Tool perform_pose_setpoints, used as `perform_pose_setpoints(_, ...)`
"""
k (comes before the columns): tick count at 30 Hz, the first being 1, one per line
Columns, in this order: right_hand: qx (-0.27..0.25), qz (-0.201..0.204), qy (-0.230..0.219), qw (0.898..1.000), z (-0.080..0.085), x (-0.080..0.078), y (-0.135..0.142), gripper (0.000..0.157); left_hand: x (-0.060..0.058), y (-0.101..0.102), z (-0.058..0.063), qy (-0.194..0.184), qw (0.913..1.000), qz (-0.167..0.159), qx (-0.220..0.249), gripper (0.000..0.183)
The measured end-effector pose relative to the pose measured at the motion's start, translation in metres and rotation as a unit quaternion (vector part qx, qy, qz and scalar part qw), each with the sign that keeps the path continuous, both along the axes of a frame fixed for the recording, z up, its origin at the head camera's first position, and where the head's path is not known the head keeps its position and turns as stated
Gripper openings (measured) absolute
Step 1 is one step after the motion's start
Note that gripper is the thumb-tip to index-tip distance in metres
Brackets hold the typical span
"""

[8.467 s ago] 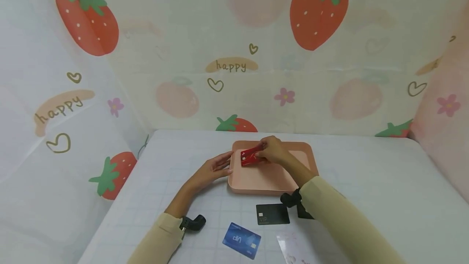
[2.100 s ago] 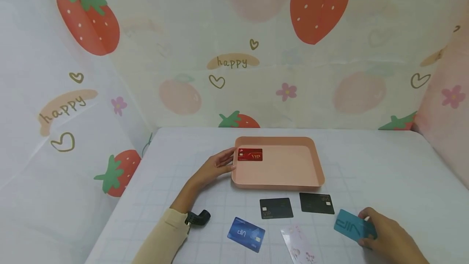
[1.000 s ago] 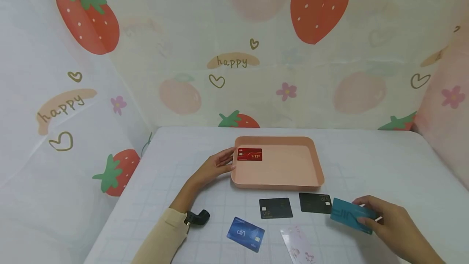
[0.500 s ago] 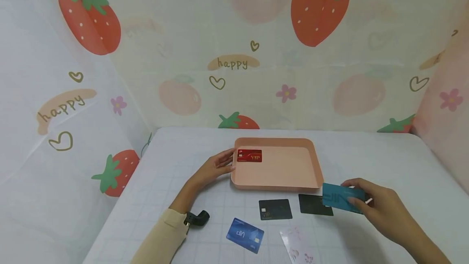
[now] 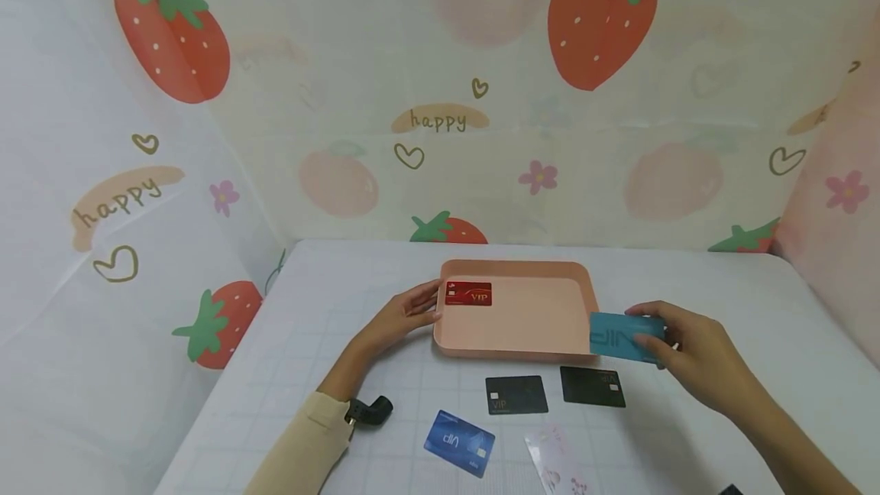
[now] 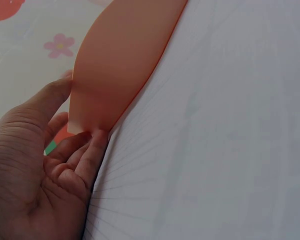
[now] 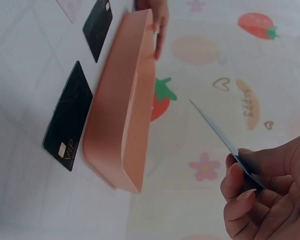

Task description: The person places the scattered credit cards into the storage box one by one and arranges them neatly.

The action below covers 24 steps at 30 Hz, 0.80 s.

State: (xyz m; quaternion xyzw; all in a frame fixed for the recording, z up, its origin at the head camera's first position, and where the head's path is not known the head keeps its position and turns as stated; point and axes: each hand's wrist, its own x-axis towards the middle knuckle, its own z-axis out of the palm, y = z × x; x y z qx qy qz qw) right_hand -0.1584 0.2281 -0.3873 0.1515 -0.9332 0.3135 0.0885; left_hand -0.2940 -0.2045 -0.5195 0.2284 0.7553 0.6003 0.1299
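At frame right, my right hand (image 5: 697, 354) pinches the teal card (image 5: 612, 336), likely light, stiff and slick, sensibly by its end, while my left hand (image 5: 400, 315), fingers loose, touches the tray (image 5: 519, 325).

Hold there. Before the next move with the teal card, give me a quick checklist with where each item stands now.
1. Card secured: ok. The right hand pinches the teal card.
2. Clear of the rim: ok. In the right wrist view the card stands apart from the tray.
3. Card well over the tray: not ok. In the head view it overlaps only the near right corner.
4. Free spot inside: ok. The tray floor is bare to the right of the red card.
5. Tray held firmly: cannot tell. The left hand touches its left end, but force doesn't show.
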Motion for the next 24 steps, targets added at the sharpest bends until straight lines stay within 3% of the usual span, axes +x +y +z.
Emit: perform_pose_setpoints(24,-0.061,0.032,-0.079,0.995,0.003,-0.067,-0.035,0.033,-0.003,-0.001,-0.002,0.013,0.9999,-0.004,0.001,0.066)
